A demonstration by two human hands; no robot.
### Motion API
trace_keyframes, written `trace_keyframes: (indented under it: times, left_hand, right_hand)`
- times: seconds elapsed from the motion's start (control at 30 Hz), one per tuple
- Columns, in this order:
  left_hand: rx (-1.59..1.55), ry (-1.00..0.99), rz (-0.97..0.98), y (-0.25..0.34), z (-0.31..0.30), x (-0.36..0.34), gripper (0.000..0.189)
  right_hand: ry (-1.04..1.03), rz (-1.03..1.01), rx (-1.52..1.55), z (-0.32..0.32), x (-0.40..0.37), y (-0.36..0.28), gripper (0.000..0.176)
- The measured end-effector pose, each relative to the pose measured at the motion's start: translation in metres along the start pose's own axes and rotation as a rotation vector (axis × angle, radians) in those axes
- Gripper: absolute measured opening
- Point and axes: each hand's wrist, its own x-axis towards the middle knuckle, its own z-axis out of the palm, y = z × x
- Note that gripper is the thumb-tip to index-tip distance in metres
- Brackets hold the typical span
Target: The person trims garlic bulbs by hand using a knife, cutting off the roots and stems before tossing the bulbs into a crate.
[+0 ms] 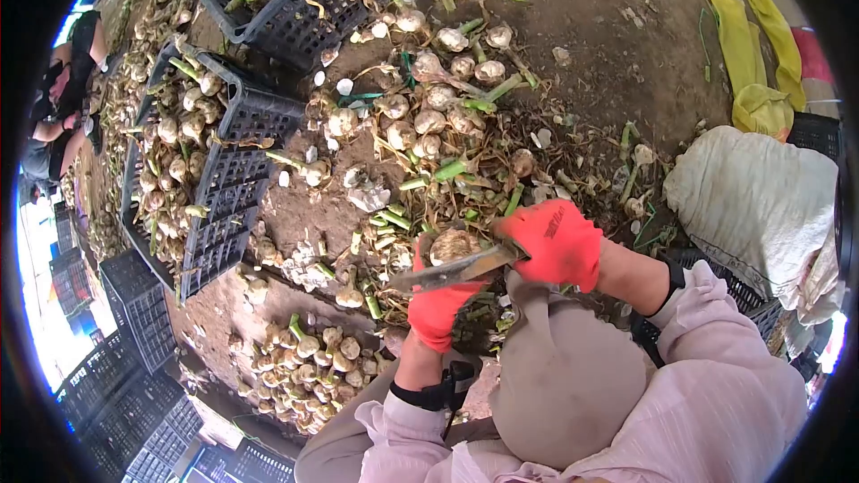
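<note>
"Holding one end of a knife (447, 275) in a closed grip, the right hand (557, 241) sets the blade beside a garlic bulb (454, 246)."

"And the left hand (437, 311)?"

"Its grip is partly closed, cradling the bulb; some fingertips are hidden. The blade crosses over that red glove."

"So what could go wrong?"

"A cut to the left fingers, in my judgement, should the bulb roll or a hard push make the edge skid."

"Around them?"

"Loose bulbs (429, 121) and cut stems (394, 217) litter the ground beyond, near a crate (234, 188) heaped with garlic."
</note>
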Motion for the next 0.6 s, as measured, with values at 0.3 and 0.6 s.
trace_keyframes:
  times: [0.3,0.6]
  left_hand:
    - [-0.236,0.126,-0.124,0.017,0.018,-0.015,0.034]
    - [-1.216,0.169,-0.465,0.041,-0.035,0.006,0.073]
  right_hand:
    - [0.067,-0.032,-0.013,0.008,-0.002,0.006,0.029]
    - [0.378,0.444,0.434,0.021,-0.021,0.097,0.024]
